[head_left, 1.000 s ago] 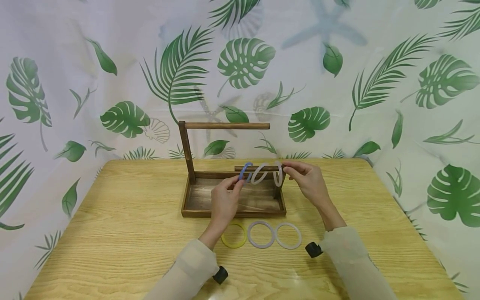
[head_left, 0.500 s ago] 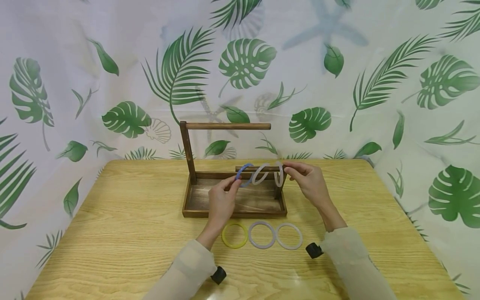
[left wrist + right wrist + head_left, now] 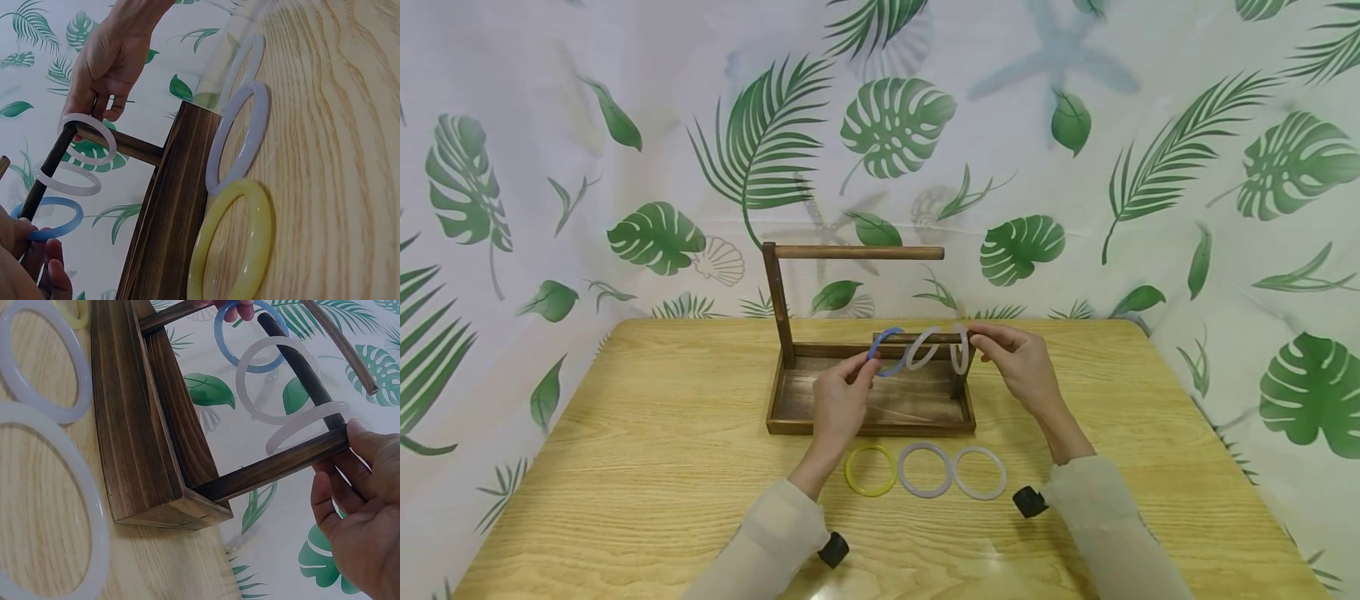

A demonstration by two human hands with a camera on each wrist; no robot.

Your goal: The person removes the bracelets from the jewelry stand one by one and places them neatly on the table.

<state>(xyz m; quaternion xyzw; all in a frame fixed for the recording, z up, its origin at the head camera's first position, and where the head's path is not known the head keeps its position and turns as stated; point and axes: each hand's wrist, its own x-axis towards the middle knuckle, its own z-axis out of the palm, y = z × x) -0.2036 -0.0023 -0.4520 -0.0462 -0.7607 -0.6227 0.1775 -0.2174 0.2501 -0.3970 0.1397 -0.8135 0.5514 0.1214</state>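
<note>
My left hand (image 3: 841, 400) pinches a blue ring (image 3: 891, 375) by its left edge at the free end of the stand's lower bar (image 3: 49, 167). The bar's tip shows within the ring's outline in the right wrist view. Two pale rings hang around that bar: one tilted midway (image 3: 917, 360), the other (image 3: 300, 422) beside the short post (image 3: 275, 467). With thumb and fingers my right hand (image 3: 372, 506) grips the top of this post, where bar and post meet.
The wooden stand's tray (image 3: 868, 428) rests on the table (image 3: 685, 467). Its bare upper bar (image 3: 861, 252) reaches right from a tall post (image 3: 779, 304). In front lie a yellow ring (image 3: 871, 495), a lilac ring (image 3: 925, 495) and a whitish ring (image 3: 980, 497).
My left hand has moved slightly left and down with the blue ring, which faces the head view more openly. The right hand has stayed at the post.
</note>
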